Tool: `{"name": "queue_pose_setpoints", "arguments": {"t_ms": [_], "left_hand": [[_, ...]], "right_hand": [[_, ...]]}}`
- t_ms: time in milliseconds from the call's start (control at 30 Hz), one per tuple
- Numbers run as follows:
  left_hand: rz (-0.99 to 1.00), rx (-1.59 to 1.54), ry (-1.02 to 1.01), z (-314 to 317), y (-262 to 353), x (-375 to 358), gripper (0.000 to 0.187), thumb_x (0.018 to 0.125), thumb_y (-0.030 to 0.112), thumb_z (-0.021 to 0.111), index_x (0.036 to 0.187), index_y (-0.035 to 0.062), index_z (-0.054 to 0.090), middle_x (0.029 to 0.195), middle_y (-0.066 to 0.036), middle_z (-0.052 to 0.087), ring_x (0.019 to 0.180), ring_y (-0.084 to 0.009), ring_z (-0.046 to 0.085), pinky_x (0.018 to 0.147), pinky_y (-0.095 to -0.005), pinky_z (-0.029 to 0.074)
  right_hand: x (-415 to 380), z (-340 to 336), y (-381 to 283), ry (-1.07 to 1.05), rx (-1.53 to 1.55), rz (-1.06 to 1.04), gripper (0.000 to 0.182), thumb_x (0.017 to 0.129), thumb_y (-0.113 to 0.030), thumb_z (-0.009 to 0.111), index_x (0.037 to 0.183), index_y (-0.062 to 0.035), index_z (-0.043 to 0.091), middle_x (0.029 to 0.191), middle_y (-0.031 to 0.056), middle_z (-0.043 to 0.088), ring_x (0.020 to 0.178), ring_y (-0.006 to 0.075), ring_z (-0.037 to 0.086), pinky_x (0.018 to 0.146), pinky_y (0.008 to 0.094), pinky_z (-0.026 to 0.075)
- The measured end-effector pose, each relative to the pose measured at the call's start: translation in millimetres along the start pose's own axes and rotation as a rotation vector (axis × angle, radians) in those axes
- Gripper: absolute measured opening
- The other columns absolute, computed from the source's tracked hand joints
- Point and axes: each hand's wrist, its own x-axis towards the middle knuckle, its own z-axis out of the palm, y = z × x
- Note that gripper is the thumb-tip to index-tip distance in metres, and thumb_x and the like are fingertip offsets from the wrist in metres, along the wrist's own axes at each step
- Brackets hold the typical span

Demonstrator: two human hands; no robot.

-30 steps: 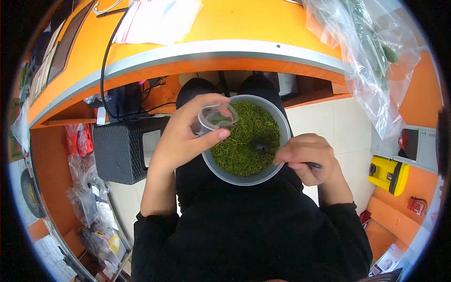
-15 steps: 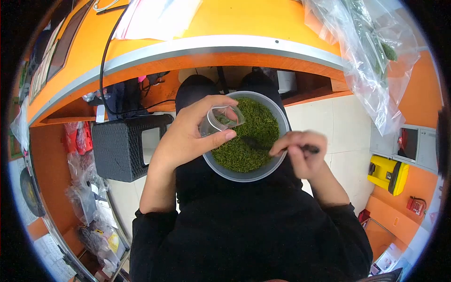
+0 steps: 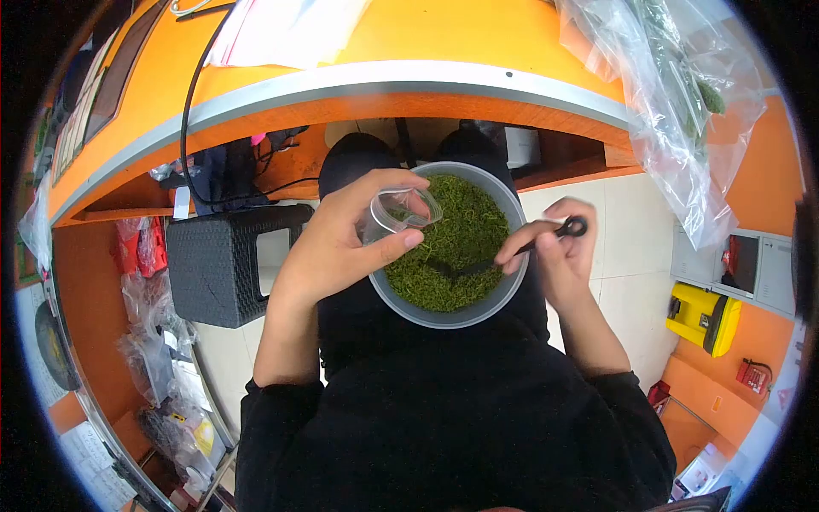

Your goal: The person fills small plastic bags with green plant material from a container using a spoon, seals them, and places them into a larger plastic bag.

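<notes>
Your left hand (image 3: 337,247) is gripping a small clear plastic cup (image 3: 399,210), tilted over the rim of the round grey bowl of green shreds (image 3: 456,241) sitting on your lap. Your right hand (image 3: 554,252) is pinching a thin black spoon (image 3: 503,254), its tip dipping into the greens.

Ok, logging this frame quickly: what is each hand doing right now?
Left hand: closed around a small clear cup, over the bowl.
Right hand: closed on a black spoon, its tip in the green bits.
</notes>
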Motion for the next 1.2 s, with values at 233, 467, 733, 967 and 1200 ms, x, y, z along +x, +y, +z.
{"name": "queue_pose_setpoints", "arguments": {"t_ms": [233, 467, 733, 967, 1200], "left_hand": [[0.068, -0.084, 0.119, -11.1, 1.9, -6.6, 0.041, 0.082, 0.014, 0.068, 0.119, 0.004, 0.053, 0.097, -0.008, 0.063, 0.095, -0.0163, 0.061, 0.084, -0.03, 0.047], [0.099, -0.086, 0.174, -15.7, 2.1, -9.8, 0.043, 0.081, 0.011, 0.069, 0.119, 0.0035, 0.052, 0.097, -0.008, 0.063, 0.095, -0.0167, 0.061, 0.084, -0.0296, 0.047], [0.088, 0.247, 0.197, -7.5, 9.4, -11.4, 0.057, 0.066, 0.02, 0.08, 0.116, 0.005, 0.056, 0.096, -0.007, 0.064, 0.095, -0.0173, 0.06, 0.087, -0.0318, 0.044], [0.244, 0.828, 0.199, 6.0, 29.6, -4.6, 0.059, 0.059, 0.029, 0.083, 0.111, 0.0141, 0.061, 0.096, -0.001, 0.065, 0.088, -0.0195, 0.057, 0.08, -0.0344, 0.033], [0.298, 0.88, 0.202, 26.6, 32.6, -0.8, 0.069, 0.055, 0.036, 0.083, 0.116, 0.0121, 0.06, 0.099, -0.001, 0.064, 0.09, -0.0211, 0.057, 0.081, -0.0355, 0.034]], "right_hand": [[7.8, -30.6, 10.4, 0.355, 0.286, 0.046, 0.022, 0.099, -0.021, 0.04, 0.118, -0.01, 0.035, 0.073, 0.019, 0.061, 0.053, 0.0186, 0.059, 0.049, 0.0243, 0.048], [10.1, -33.7, 15.5, 0.436, 0.429, 0.001, 0.019, 0.101, -0.018, 0.035, 0.117, -0.01, 0.038, 0.075, 0.0177, 0.061, 0.054, 0.0175, 0.059, 0.051, 0.0244, 0.05], [9.5, -26.5, -1.0, 0.473, 0.377, -0.08, 0.023, 0.101, -0.02, 0.037, 0.121, -0.0099, 0.041, 0.074, 0.0114, 0.055, 0.055, 0.014, 0.053, 0.051, 0.0202, 0.045], [6.3, -14.0, -25.6, 0.507, 0.301, -0.295, 0.025, 0.102, -0.019, 0.034, 0.124, -0.0096, 0.038, 0.076, 0.0117, 0.052, 0.059, 0.013, 0.048, 0.053, 0.0198, 0.043], [8.9, -10.0, -37.5, 0.459, 0.238, -0.372, 0.021, 0.101, -0.018, 0.034, 0.12, -0.0103, 0.03, 0.077, 0.019, 0.056, 0.053, 0.0193, 0.055, 0.049, 0.024, 0.049]]}}
